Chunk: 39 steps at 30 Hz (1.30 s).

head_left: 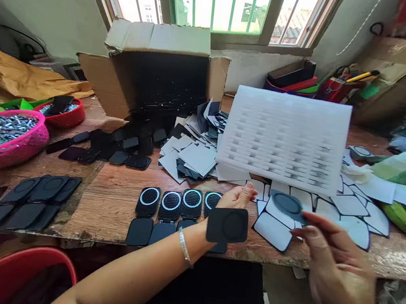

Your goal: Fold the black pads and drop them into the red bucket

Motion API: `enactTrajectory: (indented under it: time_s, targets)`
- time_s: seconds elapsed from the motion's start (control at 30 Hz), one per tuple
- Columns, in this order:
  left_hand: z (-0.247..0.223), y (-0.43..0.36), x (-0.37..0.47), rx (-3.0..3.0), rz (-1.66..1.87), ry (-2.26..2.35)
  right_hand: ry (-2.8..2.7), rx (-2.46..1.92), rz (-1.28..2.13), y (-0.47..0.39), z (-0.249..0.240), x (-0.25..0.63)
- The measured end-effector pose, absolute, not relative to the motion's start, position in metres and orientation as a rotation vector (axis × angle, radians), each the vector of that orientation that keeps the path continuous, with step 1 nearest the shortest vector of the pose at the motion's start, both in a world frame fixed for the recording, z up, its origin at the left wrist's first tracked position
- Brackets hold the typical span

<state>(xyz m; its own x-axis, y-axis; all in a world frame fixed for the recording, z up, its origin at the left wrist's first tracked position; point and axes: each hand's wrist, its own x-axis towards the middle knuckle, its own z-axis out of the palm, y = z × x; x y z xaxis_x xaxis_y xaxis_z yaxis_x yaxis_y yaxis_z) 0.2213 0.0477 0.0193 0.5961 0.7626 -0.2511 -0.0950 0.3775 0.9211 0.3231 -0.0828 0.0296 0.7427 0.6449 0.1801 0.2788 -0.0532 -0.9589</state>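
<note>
My left hand (236, 197) is over the table edge, thumb raised and fingers curled in a pinch. Whatever the fingers hold is too small or hidden to make out. Across its wrist, a black rounded-square pad (228, 225) with a faint circle covers part of the hand; what keeps it there does not show. Between thumb and fingertips, my right hand (338, 268) holds a thin dark pad (287, 204) with a round mark, above white-and-black backing sheets (273, 231). Left of my hand, unfolded black charger-like devices (170, 204) with white rings stand in a row.
A white slotted foam tray (282, 139) stands behind the sheets. Paper scraps (194, 158) and dark pieces (121, 147) lie before a cardboard box (162, 40). Folded black devices (27, 201) are grouped at left, near a pink basket (42, 134) of metal parts.
</note>
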Motion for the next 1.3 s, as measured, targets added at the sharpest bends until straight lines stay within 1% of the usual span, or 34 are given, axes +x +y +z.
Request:
enactTrajectory:
  time_s: [0.13,0.27,0.37,0.47,0.57,0.67,0.8,0.97,1.1,1.3]
  targets:
    - [0.022,0.047,0.175,1.004,0.514,0.661,-1.098,-1.571,0.56,-0.073,0.002,0.299]
    - [0.021,0.052,0.12,1.096,0.572,0.743,-1.533,-1.52,0.679,-0.055,-0.012,0.284]
    - [0.019,0.055,0.087,1.327,0.641,0.905,-1.642,-1.511,0.601,-0.037,-0.008,0.273]
    - [0.022,0.051,0.064,1.711,0.661,1.016,-1.73,-1.383,0.457,-0.015,0.001,0.255]
    - [0.025,0.046,0.046,1.867,0.631,1.052,-1.806,-1.238,0.397,0.004,0.008,0.232]
    - [0.019,0.046,0.026,1.795,0.725,1.112,-1.718,-1.257,0.402,0.016,0.011,0.215]
    - [-0.007,0.053,-0.001,1.737,0.874,1.409,-1.446,-1.416,0.55,0.028,0.011,0.21]
    - [-0.034,0.055,-0.014,1.85,0.772,1.604,-1.288,-1.507,0.875,0.038,0.002,0.211]
    - [-0.039,0.055,-0.017,1.858,0.709,1.592,-1.216,-1.517,0.947,0.041,-0.005,0.208]
    - [-0.041,0.08,-0.036,1.614,0.693,1.493,-1.135,-1.485,1.046,0.044,-0.005,0.201]
